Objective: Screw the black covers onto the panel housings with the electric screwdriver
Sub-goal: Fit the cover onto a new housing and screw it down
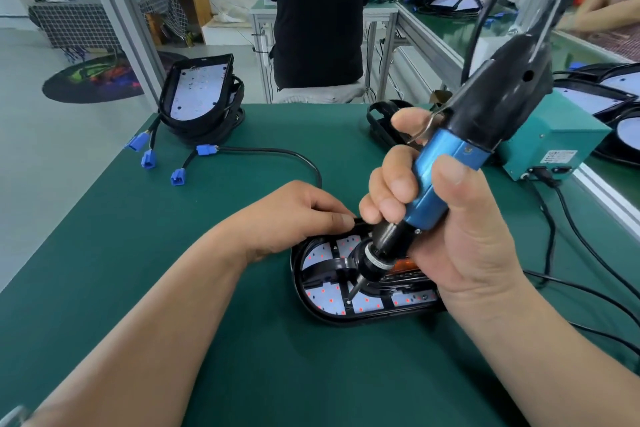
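Right hand (450, 236) wraps the glossy blue-and-black screwdriver (446, 166), tip down on the ribbed black cover (332, 265). Left hand (294, 215) pinches the oval housing (346, 317) at its 11 o'clock rim. It lies at 5 o'clock on the green mat (207, 253).

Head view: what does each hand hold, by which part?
Right hand grips the screwdriver by its blue body; left hand holds the housing at its far rim.

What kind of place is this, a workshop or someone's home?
Probably a small factory assembly line: green-matted workbenches, a stack of identical panel housings with blue connectors, and a corded electric screwdriver that the right hand holds over a panel housing.
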